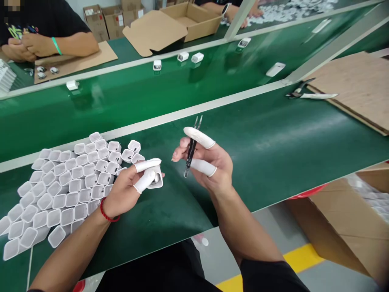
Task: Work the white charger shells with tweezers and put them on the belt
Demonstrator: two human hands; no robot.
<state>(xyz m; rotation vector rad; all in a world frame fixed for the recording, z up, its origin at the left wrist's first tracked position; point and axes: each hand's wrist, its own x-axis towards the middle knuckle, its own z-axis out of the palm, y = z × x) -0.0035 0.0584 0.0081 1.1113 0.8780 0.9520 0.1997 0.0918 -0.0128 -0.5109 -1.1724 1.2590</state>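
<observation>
White finger cots cover the thumb and a finger of each of my hands. My left hand (127,182) is closed around a white plastic charger housing (158,181), whose open end faces right; the thumb lies over the opening and partly hides what is inside. Dark-handled tweezers (191,153) are gripped in my right hand (209,162), their metal tips pointing up and away from me. The two hands are apart, with the tweezers to the right of the housing. Left of my left hand, many similar open white housings (71,182) stand close together on the green table (267,150).
Beyond a pale rail, several white housings (197,58) sit spaced along a green belt (127,97). Cutting pliers (299,91) lie near a cardboard sheet (358,89) at the right. Across the belt are an open carton (194,22) and co-workers' arms. A cardboard box (343,219) stands below right.
</observation>
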